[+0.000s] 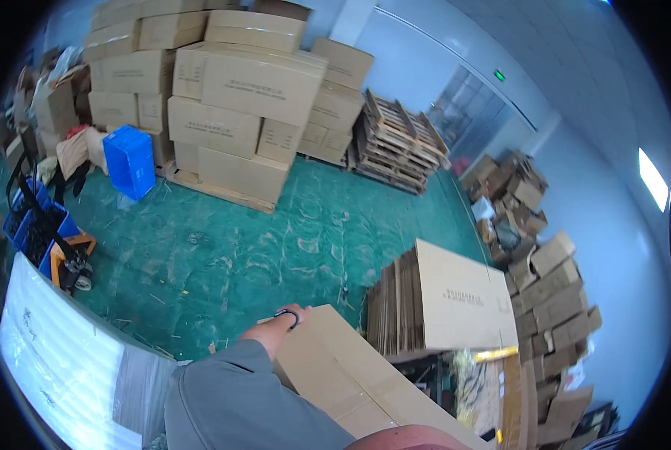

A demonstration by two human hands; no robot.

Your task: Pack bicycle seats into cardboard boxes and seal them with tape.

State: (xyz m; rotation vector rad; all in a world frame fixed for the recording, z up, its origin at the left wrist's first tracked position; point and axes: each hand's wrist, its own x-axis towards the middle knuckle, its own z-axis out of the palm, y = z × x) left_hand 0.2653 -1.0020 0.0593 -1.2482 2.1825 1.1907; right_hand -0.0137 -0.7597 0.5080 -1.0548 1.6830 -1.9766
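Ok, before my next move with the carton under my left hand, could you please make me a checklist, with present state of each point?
1. Left hand touching the carton: ok, at its far end.
2. Right hand placed: cannot tell, it is out of view.
3. Green floor beyond the carton free of litter: not ok, visibly littered.
4. Gap between carton and the cardboard stack on the right: cannot tell from this angle.
5. Blue crate away from the carton: ok, it stands near the stacked boxes.
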